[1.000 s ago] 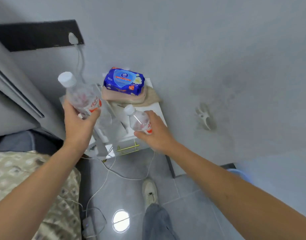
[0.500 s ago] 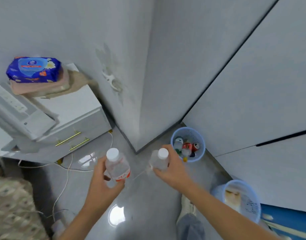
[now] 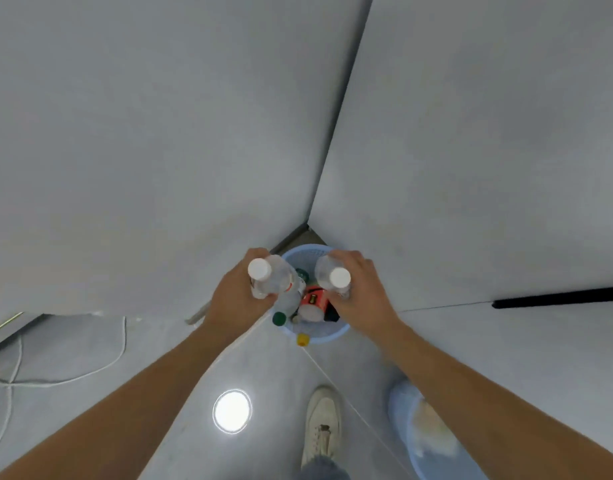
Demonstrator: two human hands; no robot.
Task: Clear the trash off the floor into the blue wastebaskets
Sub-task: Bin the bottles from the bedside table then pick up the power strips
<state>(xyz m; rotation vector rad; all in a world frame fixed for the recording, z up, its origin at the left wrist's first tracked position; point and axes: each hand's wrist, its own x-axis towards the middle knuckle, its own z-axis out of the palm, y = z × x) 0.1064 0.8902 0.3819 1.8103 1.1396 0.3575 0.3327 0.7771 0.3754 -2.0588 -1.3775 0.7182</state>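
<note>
I hold two clear plastic bottles with white caps over a blue wastebasket point(image 3: 324, 336) in the wall corner. My left hand point(image 3: 237, 299) grips one bottle point(image 3: 268, 277) at the basket's left rim. My right hand point(image 3: 362, 294) grips the other bottle point(image 3: 334, 277) above its right side. Inside the basket lie several items: a red can point(image 3: 313, 299), a white-ended can and a green cap point(image 3: 279, 318). A yellow cap point(image 3: 302, 340) sits at the front rim.
A second blue wastebasket point(image 3: 410, 431) with pale trash stands at the lower right, partly behind my right forearm. My white shoe point(image 3: 322, 424) is on the grey tiled floor. White cables point(image 3: 66, 375) run along the floor at left. Grey walls meet behind the basket.
I have turned away from the white cabinet and stepped to the corner. Both hands carried the bottles forward and now hold them right above the wastebasket.
</note>
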